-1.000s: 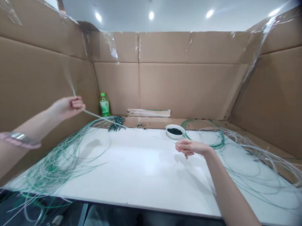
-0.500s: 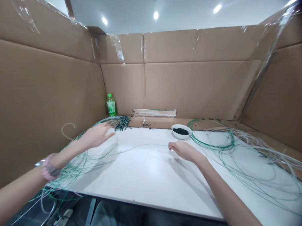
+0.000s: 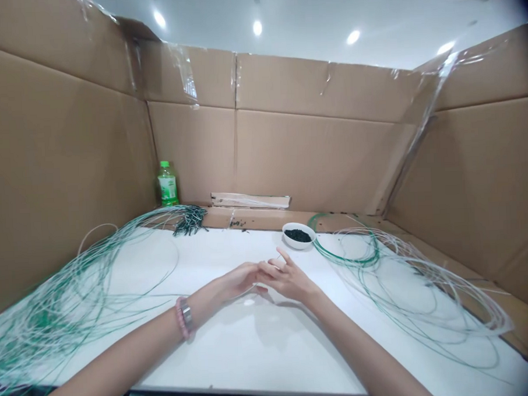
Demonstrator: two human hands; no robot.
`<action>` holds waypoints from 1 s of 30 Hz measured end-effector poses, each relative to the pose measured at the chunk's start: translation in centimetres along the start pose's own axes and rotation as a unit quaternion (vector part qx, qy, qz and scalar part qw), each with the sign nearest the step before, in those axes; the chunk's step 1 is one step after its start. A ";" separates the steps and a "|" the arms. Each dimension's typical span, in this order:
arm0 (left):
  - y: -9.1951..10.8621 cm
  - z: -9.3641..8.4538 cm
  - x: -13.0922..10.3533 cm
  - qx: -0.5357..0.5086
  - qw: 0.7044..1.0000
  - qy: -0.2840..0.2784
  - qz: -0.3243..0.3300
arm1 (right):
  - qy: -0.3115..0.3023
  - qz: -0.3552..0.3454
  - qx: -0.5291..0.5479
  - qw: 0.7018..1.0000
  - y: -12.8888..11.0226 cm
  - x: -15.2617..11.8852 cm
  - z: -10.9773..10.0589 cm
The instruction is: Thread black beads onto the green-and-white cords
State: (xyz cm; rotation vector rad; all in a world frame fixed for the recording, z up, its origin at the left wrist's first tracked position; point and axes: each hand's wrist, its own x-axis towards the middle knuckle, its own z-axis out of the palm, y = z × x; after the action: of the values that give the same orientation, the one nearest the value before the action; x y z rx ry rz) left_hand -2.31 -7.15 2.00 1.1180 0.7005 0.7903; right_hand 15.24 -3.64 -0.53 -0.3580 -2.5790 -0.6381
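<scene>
My two hands meet over the middle of the white table (image 3: 218, 357). My left hand (image 3: 239, 281), with a pink bracelet and a watch on its wrist, is closed in a pinch against the fingers of the right. My right hand (image 3: 289, 278) is also closed at the fingertips, with its index finger raised. A thin pale strand (image 3: 246, 291) runs under the left hand into the fingers; its held part is mostly hidden. Behind the hands stands a white bowl (image 3: 300, 245) of small dark pieces.
A heap of green and white strands (image 3: 63, 306) covers the left side, leading to a bundle of dark ends (image 3: 190, 219). Looser coils (image 3: 375, 257) lie at the right. A green bottle (image 3: 168, 184) stands in the back corner. Cardboard walls (image 3: 310, 149) enclose the table.
My left hand has come right from the strand heap, and my right hand has shifted left and slightly down, so they now touch. The view has turned a little to the right.
</scene>
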 end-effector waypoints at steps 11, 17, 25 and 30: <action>-2.4 -1.8 0.8 -0.091 0.986 0.140 0.024 | -0.019 0.161 -0.007 0.987 1.6 -1.3 -0.1; -1.9 -3.6 1.3 -0.081 0.961 0.248 0.085 | -0.162 0.441 -0.004 0.883 11.2 -0.4 -3.4; -1.0 -5.5 1.3 -0.064 0.949 0.285 0.121 | -0.409 0.519 0.093 0.745 12.9 2.3 -2.1; -1.1 -5.3 1.3 -0.038 0.957 0.266 0.111 | -0.443 0.531 0.073 0.718 12.9 4.0 -1.1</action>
State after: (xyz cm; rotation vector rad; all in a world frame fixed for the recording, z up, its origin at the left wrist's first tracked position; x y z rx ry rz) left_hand -5.70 -3.66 -0.68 0.9259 0.9906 1.3272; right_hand 16.76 7.47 7.14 -2.3038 -2.4564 0.2752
